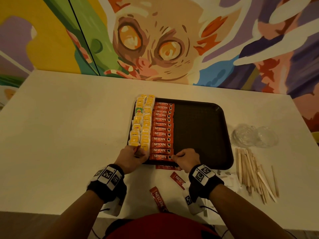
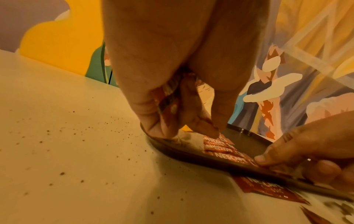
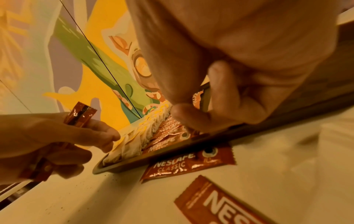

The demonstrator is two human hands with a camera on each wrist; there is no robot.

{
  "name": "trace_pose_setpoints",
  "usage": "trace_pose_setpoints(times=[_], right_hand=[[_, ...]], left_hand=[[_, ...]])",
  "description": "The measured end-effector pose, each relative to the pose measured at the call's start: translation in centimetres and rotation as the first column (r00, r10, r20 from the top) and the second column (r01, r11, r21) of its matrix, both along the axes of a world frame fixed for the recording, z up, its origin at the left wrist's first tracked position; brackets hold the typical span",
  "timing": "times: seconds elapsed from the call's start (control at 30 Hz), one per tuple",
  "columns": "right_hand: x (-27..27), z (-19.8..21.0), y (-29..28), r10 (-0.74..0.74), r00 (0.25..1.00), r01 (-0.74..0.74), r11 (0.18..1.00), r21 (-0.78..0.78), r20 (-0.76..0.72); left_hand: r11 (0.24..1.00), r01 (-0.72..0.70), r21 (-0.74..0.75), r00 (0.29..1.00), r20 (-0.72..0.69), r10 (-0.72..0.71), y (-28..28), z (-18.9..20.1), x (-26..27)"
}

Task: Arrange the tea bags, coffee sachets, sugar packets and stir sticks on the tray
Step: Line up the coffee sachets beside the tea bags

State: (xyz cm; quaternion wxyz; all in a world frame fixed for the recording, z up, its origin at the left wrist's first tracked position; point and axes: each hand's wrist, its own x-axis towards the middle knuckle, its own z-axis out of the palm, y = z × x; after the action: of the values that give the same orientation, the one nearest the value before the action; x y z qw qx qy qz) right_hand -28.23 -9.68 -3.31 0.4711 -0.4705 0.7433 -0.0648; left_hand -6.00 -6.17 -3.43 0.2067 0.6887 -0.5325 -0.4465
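Here right hand pinches nearest sachet.

Bare forearms, black wrist straps, white blocks with black square-pattern markers on both wrists, thin black cables trailing, red garment at the torso

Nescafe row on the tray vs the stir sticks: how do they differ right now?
The coffee sachets lie on the tray in one neat overlapping column; the stir sticks lie off it on the table, in a loose fanned pile. Sachets are red printed foil, sticks plain pale wood. The right hand touches the nearest sachet; nothing touches the sticks. Both are slim and elongated.
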Motion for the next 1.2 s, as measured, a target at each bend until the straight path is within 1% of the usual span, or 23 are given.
trace_pose_setpoints(times=[0.17,0.23,0.33,0.4,0.47,0.5,0.57,0.7,0.77,0.83,0.93,1.03,1.1,1.2], right_hand=[[-0.2,0.4,0.2,0.008,1.000,-0.007,1.000,-0.009,0.019],[-0.3,0.6,0.3,0.028,0.999,-0.027,0.999,-0.041,0.019],[-0.8,0.7,0.7,0.073,0.997,-0.071,0.990,-0.121,0.005],[-1.0,0.9,1.3,0.128,0.992,-0.128,0.979,-0.160,-0.013],[-1.4,1.2,2.1,0.201,0.978,-0.207,0.965,-0.162,-0.052],[-1.6,1.1,2.7,0.239,0.968,-0.247,0.957,-0.149,-0.075],[-2.1,1.1,3.7,0.314,0.940,-0.328,0.939,-0.101,-0.130],[-2.4,1.3,5.6,0.425,0.852,-0.448,0.894,-0.007,-0.305],[-2.4,1.4,6.4,0.468,0.810,-0.496,0.868,0.014,-0.354],[-2.3,1.1,7.0,0.491,0.790,-0.525,0.851,0.011,-0.367],[-1.9,0.7,7.3,0.497,0.788,-0.532,0.847,0.006,-0.363],[-1.6,0.5,7.3,0.511,0.789,-0.552,0.834,-0.027,-0.342],[-1.6,0.4,7.2,0.523,0.780,-0.572,0.818,-0.052,-0.344],[-1.4,0.3,7.0,0.544,0.756,-0.608,0.789,-0.085,-0.364]], left_hand=[[0.995,0.097,0.008,0.995,-0.023,-0.097,0.4,0.3,-0.4],[0.988,0.153,0.018,0.988,-0.025,-0.153,0.8,0.7,-0.7],[0.974,0.201,0.104,0.978,-0.079,-0.194,1.4,1.3,-1.2],[0.949,0.292,0.121,0.956,-0.021,-0.292,2.0,1.6,-1.7],[0.886,0.445,0.134,0.887,0.073,-0.456,2.8,1.8,-2.1],[0.846,0.512,0.151,0.844,0.097,-0.528,3.2,1.9,-2.3],[0.779,0.600,0.182,0.773,0.119,-0.623,3.9,2.0,-3.0],[0.675,0.699,0.236,0.650,0.182,-0.737,5.3,1.6,-4.5],[0.644,0.726,0.240,0.605,0.222,-0.765,6.1,1.1,-4.9],[0.635,0.735,0.237,0.577,0.272,-0.770,6.5,0.8,-5.0],[0.672,0.693,0.261,0.599,0.310,-0.738,6.7,0.7,-5.0],[0.697,0.659,0.283,0.633,0.291,-0.717,6.5,1.0,-4.6],[0.732,0.609,0.306,0.684,0.263,-0.680,6.3,1.0,-4.0],[0.812,0.496,0.308,0.788,0.233,-0.570,6.0,0.8,-2.8]])
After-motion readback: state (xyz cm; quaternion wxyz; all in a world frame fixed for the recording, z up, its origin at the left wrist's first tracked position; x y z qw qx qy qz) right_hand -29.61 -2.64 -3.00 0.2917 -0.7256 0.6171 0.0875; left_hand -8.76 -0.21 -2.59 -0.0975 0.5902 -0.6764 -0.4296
